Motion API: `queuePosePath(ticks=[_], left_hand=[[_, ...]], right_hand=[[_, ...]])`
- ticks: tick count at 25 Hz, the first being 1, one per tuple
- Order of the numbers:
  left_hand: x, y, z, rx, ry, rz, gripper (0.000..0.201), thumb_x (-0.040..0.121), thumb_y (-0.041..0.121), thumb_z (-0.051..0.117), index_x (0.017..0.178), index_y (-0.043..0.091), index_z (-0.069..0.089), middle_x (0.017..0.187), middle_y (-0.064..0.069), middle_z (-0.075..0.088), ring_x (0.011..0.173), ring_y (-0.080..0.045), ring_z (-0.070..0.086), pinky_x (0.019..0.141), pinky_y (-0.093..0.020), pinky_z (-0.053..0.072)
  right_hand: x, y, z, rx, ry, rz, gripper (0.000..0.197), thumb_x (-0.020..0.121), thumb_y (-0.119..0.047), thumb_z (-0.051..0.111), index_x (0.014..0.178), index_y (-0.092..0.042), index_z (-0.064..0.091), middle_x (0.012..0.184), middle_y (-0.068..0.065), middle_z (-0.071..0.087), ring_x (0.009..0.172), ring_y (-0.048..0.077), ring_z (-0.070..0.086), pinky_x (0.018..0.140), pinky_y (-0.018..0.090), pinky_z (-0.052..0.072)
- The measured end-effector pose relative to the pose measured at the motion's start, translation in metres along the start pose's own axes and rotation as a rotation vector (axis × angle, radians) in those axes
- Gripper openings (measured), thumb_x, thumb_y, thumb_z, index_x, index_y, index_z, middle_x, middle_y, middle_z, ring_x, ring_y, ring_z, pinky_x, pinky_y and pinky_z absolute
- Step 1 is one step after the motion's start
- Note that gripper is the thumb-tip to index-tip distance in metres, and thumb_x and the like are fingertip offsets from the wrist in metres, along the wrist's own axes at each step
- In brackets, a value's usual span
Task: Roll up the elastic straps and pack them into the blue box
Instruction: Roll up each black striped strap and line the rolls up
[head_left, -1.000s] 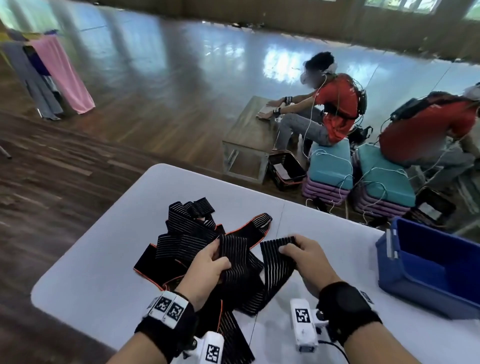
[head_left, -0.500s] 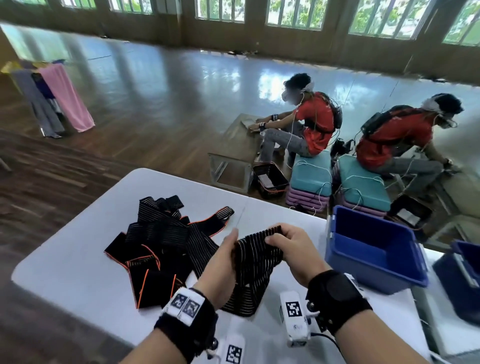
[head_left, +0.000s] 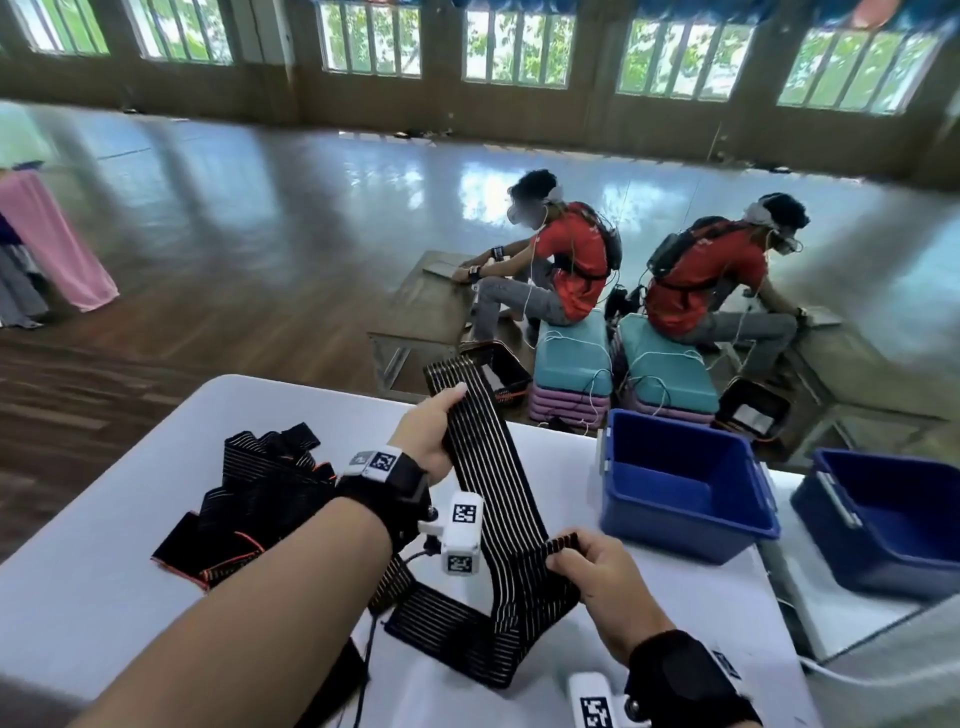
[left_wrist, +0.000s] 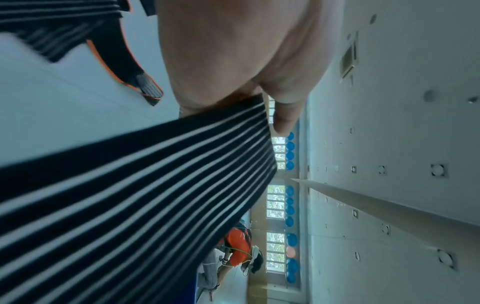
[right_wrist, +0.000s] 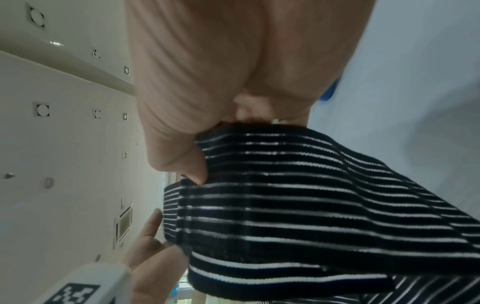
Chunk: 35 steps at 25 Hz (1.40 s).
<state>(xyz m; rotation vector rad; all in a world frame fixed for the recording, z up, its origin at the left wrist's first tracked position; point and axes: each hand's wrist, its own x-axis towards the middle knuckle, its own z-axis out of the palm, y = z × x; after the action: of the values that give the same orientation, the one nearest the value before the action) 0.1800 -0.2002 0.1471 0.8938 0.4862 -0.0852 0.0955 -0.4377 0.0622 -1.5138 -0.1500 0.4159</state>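
Both hands pinch one strap.
Left hand (head_left: 427, 435) grips the strap (head_left: 491, 478) high; right hand (head_left: 597, 574) pinches its near end; its lower fold lies behind the left wrist.

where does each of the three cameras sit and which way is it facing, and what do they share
Head: on the person's head, facing forward and down over the table and blue box; both forearms, left hand and right hand show.
Left wrist: along the left hand, toward windows and ceiling; palm shows.
Right wrist: along the right hand, toward the ceiling; palm and thumb show.
Shared: all three show the strap both hands hold.
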Motion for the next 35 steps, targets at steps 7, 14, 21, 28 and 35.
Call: queuePosePath(ticks=[7, 14, 21, 28, 35], left_hand=[[0.011, 0.031, 0.008, 0.149, -0.019, 0.212, 0.011, 0.1, 0.027, 0.063, 0.108, 0.021, 0.067, 0.094, 0.002, 0.074, 0.08, -0.015, 0.069, 0.07, -0.031, 0.056], [-0.022, 0.021, 0.009, 0.33, -0.162, 0.377, 0.014, 0.097, 0.016, 0.063, 0.107, 0.011, 0.069, 0.084, -0.001, 0.074, 0.067, -0.013, 0.07, 0.052, -0.026, 0.054], [-0.08, 0.003, 0.021, 0.381, -0.352, 0.507, 0.031, 0.095, 0.002, 0.053, 0.106, 0.026, 0.07, 0.102, -0.005, 0.073, 0.088, -0.014, 0.07, 0.068, -0.029, 0.055], [-0.111, 0.004, 0.032, 0.423, -0.444, 0.501, 0.025, 0.094, 0.021, 0.047, 0.108, 0.028, 0.068, 0.1, -0.003, 0.071, 0.092, -0.015, 0.065, 0.077, -0.032, 0.052], [-0.114, -0.011, 0.038, 0.472, -0.498, 0.661, 0.026, 0.097, 0.023, 0.049, 0.119, 0.034, 0.057, 0.088, 0.013, 0.067, 0.081, -0.004, 0.061, 0.071, -0.02, 0.052]], right_hand=[[-0.006, 0.013, 0.0, -0.048, 0.074, 0.001, 0.013, 0.079, -0.01, 0.064, 0.082, 0.002, 0.068, 0.081, 0.021, 0.071, 0.073, 0.03, 0.069, 0.063, 0.036, 0.057], [-0.009, -0.064, 0.002, -0.053, 0.235, -0.256, 0.006, 0.09, -0.016, 0.069, 0.092, -0.014, 0.075, 0.087, 0.01, 0.076, 0.078, 0.022, 0.072, 0.064, 0.027, 0.056], [0.004, -0.155, 0.034, -0.147, 0.336, -0.504, 0.011, 0.087, -0.029, 0.069, 0.093, -0.021, 0.073, 0.088, 0.008, 0.076, 0.083, 0.024, 0.075, 0.071, 0.04, 0.062], [0.005, -0.154, 0.062, -0.321, 0.401, -0.561, 0.025, 0.087, -0.048, 0.058, 0.11, -0.04, 0.061, 0.095, -0.009, 0.072, 0.089, 0.009, 0.07, 0.08, 0.045, 0.06], [0.0, -0.147, 0.071, -0.285, 0.438, -0.529, 0.034, 0.103, -0.037, 0.05, 0.137, -0.041, 0.046, 0.117, -0.01, 0.067, 0.113, 0.006, 0.062, 0.1, 0.042, 0.051]])
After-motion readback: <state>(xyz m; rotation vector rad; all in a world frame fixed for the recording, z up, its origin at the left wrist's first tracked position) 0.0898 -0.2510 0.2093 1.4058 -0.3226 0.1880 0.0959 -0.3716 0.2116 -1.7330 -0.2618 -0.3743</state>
